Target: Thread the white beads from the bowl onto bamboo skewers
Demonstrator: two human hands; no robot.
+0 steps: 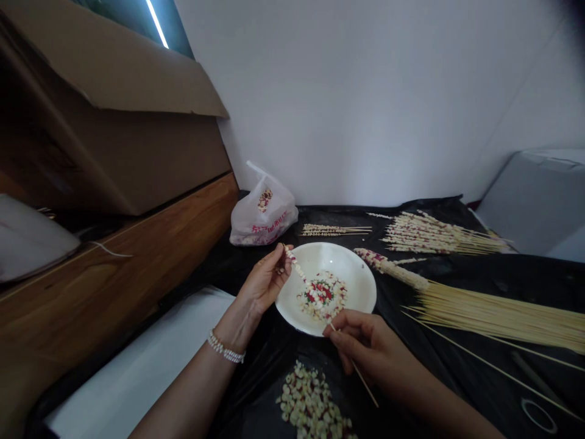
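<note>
My left hand [269,277] pinches the far end of a thin wooden skewer, at the left rim of a white bowl [361,286]. Small cream pieces, some reddish, are threaded along the skewer [298,268], which slants down over the bowl. At the bowl's near rim, my right hand [361,341] grips the bare lower part of the same skewer between thumb and fingers. Loose cream, red and green pieces [336,292] lie in the bowl. Nearer me is a heap of pale, round, seed-like pieces [311,402]. Their exact kind I cannot make out.
Black sheeting [256,390] covers the work surface. Filled skewers [425,235] lie at the back right, with a bundle of bare sticks [498,311] nearer. A shorter row of threaded skewers [326,230] lies beside a white plastic bag [265,210]. A cardboard box [169,152] stands left.
</note>
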